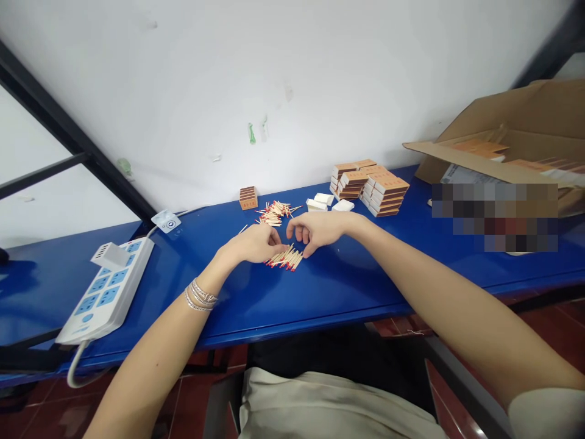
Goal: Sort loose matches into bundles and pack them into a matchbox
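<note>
A small bunch of red-tipped matches [287, 258] lies on the blue table [347, 286] between my two hands. My left hand [254, 244], with silver bracelets on its wrist, has curled fingers pressed against the left side of the bunch. On the right side my right hand [315, 229] is curled too, its fingers touching the matches. A loose heap of more matches [275, 213] lies just behind my hands. Behind it stands one small brown matchbox [248, 198]. White inner trays [323, 202] lie to the right of the heap.
Stacks of orange-brown matchboxes [371, 186] stand at the back right. An open cardboard carton [512, 143] with more boxes sits at the far right. A white power strip [107, 289] with blue sockets lies at the left. A white wall rises behind the table.
</note>
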